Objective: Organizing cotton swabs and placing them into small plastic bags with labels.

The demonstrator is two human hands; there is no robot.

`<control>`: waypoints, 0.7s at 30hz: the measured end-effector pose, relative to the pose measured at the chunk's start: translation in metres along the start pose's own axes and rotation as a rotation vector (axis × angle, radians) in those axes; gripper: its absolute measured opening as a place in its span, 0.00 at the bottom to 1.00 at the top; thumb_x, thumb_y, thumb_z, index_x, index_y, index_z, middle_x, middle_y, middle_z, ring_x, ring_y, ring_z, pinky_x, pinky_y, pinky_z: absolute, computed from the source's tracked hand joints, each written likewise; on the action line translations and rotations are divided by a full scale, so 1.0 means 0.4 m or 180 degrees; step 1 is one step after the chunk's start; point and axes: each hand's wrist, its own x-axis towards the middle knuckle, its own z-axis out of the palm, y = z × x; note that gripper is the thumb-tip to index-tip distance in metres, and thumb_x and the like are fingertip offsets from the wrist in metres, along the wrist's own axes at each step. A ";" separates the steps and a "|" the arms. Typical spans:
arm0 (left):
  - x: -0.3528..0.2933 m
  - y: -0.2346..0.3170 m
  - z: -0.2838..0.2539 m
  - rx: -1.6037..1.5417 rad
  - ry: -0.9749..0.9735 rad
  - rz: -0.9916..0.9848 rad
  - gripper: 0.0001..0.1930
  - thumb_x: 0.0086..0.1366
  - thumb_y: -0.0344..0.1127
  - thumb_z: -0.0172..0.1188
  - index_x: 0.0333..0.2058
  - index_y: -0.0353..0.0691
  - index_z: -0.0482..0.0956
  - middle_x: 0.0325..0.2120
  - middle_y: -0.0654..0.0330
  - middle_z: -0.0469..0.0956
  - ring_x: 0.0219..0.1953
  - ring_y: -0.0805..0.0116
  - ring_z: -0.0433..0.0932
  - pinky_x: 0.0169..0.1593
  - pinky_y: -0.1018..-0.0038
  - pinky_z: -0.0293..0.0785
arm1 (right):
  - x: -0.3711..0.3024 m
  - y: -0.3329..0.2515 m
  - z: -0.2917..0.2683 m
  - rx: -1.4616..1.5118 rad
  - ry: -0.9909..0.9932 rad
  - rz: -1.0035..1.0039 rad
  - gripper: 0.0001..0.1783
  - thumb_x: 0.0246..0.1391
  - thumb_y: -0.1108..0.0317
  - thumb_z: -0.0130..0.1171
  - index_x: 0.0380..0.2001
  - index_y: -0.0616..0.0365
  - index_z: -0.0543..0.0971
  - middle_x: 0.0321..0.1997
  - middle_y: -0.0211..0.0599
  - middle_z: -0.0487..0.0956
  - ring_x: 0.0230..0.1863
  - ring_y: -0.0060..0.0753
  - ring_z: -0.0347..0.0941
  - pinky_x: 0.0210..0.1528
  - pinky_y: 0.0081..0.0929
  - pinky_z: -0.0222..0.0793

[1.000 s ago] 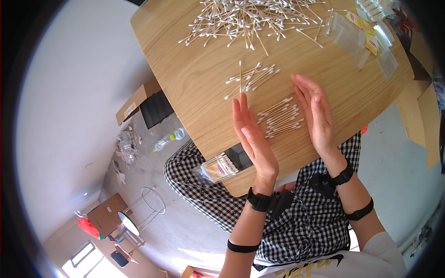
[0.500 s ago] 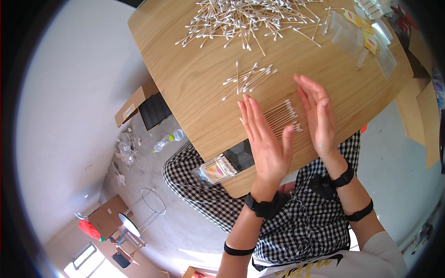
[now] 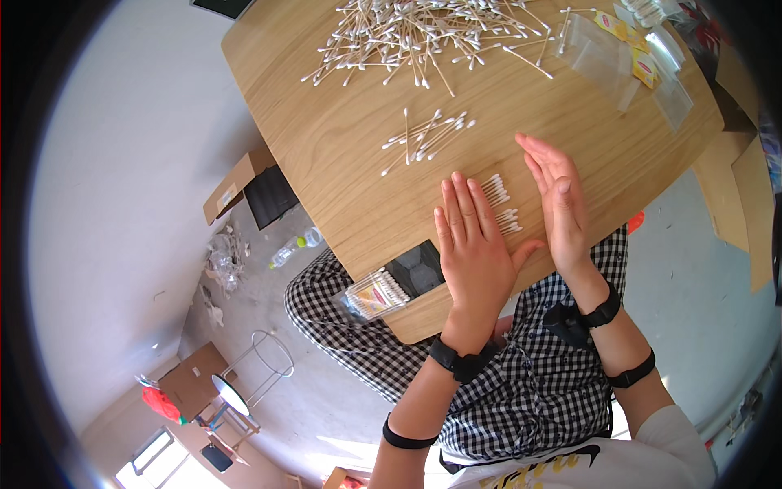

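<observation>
My left hand [image 3: 476, 236] lies flat, palm down, over a row of cotton swabs [image 3: 498, 191] on the wooden table. Its fingers are straight and the thumb points out to the right. Only the white right-hand tips of the row show; the rest is hidden beneath the hand. Just right of those tips, my right hand [image 3: 560, 200] stands on edge with its palm turned toward them and its fingers stretched out. A gap separates it from the swab tips. Beyond the hands lies a small loose group of cotton swabs [image 3: 425, 137], crossing at various angles.
A large heap of cotton swabs [image 3: 423, 37] covers the table's far side. Clear plastic bags [image 3: 599, 61] with yellow cards lie at the far right. On the near left edge, a packed bag of swabs [image 3: 376, 295] sits beside a dark pad [image 3: 417, 269].
My left hand has turned from edge-on to palm down and moved right over the swab row, covering its left part. My right hand has barely moved.
</observation>
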 end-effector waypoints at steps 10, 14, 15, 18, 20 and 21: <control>-0.002 -0.004 0.006 -0.4694 0.1623 -0.0851 0.37 0.74 0.53 0.38 0.70 0.37 0.38 0.72 0.49 0.37 0.74 0.55 0.34 0.73 0.60 0.29 | -0.002 0.005 0.040 0.0403 -0.0132 0.0126 0.39 0.68 0.40 0.33 0.63 0.66 0.60 0.67 0.53 0.62 0.72 0.44 0.53 0.73 0.41 0.47; 0.014 0.000 0.001 -0.4887 0.1529 -0.0821 0.37 0.74 0.54 0.38 0.70 0.37 0.38 0.72 0.49 0.39 0.74 0.55 0.35 0.73 0.59 0.29 | -0.016 -0.003 0.047 0.0145 -0.0368 0.0206 0.39 0.68 0.39 0.33 0.63 0.66 0.60 0.66 0.52 0.64 0.70 0.43 0.56 0.73 0.40 0.47; 0.015 -0.002 -0.003 -0.4865 0.1453 -0.0787 0.37 0.74 0.55 0.38 0.70 0.37 0.39 0.72 0.49 0.39 0.74 0.55 0.35 0.73 0.59 0.29 | -0.018 -0.005 0.041 0.0115 -0.0382 0.0256 0.40 0.67 0.39 0.33 0.63 0.66 0.60 0.65 0.52 0.64 0.70 0.42 0.56 0.73 0.40 0.47; 0.016 -0.002 -0.009 -0.4906 0.1426 -0.0705 0.37 0.74 0.56 0.37 0.70 0.37 0.40 0.72 0.48 0.40 0.74 0.55 0.35 0.73 0.58 0.29 | -0.023 0.000 0.026 0.0214 -0.0276 0.0221 0.40 0.67 0.38 0.34 0.63 0.66 0.60 0.66 0.52 0.63 0.71 0.43 0.55 0.73 0.40 0.46; 0.012 -0.002 -0.004 -0.4958 0.1483 -0.0665 0.38 0.74 0.56 0.37 0.70 0.37 0.40 0.72 0.48 0.40 0.74 0.54 0.35 0.73 0.58 0.29 | -0.026 0.007 0.034 0.0317 -0.0246 0.0216 0.41 0.67 0.37 0.34 0.63 0.66 0.60 0.66 0.52 0.63 0.71 0.43 0.55 0.73 0.40 0.46; 0.007 0.003 0.002 -0.4877 0.1458 -0.0647 0.38 0.74 0.57 0.37 0.70 0.37 0.40 0.72 0.47 0.40 0.74 0.54 0.35 0.73 0.58 0.29 | -0.028 0.009 0.039 0.0420 -0.0209 0.0203 0.41 0.66 0.37 0.34 0.63 0.66 0.60 0.66 0.53 0.63 0.71 0.43 0.54 0.73 0.40 0.45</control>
